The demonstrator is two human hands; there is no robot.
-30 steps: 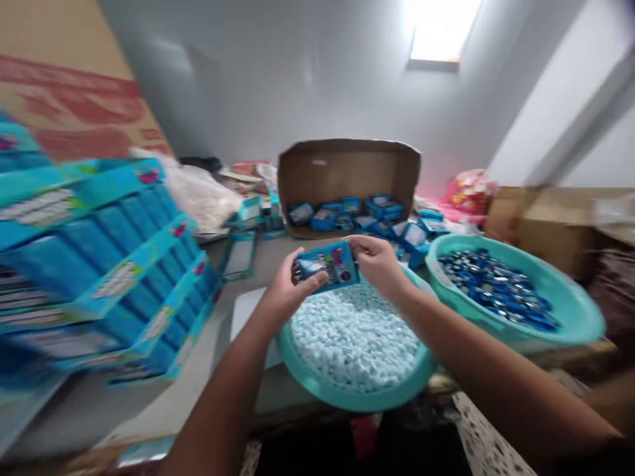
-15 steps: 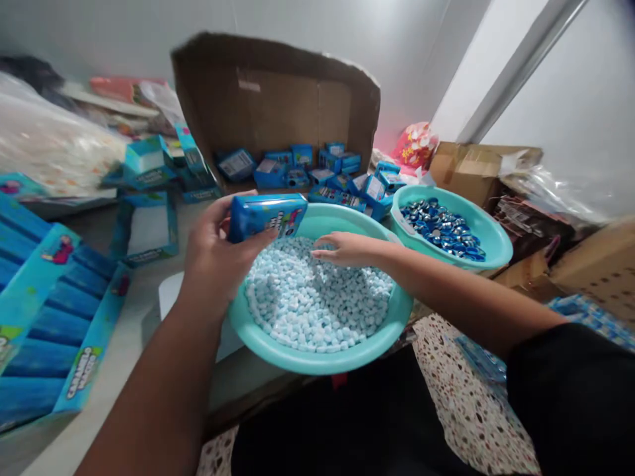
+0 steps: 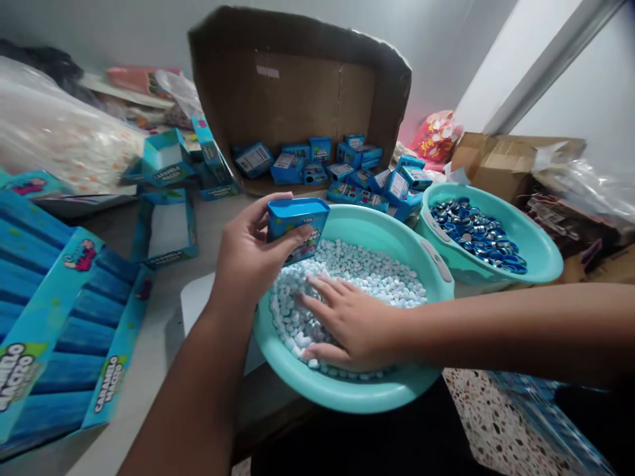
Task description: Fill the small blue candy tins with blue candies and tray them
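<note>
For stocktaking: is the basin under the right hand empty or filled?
Partly filled: above the pale tablets, the turquoise basin shows its far wall.

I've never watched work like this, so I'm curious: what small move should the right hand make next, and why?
Probably, the right hand should curl its fingers to gather some pale pieces: the fingers lie spread among them, while the left hand holds a blue box close by, at the basin.

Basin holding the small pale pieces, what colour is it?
The basin is light turquoise, seen best in the head view.
</note>
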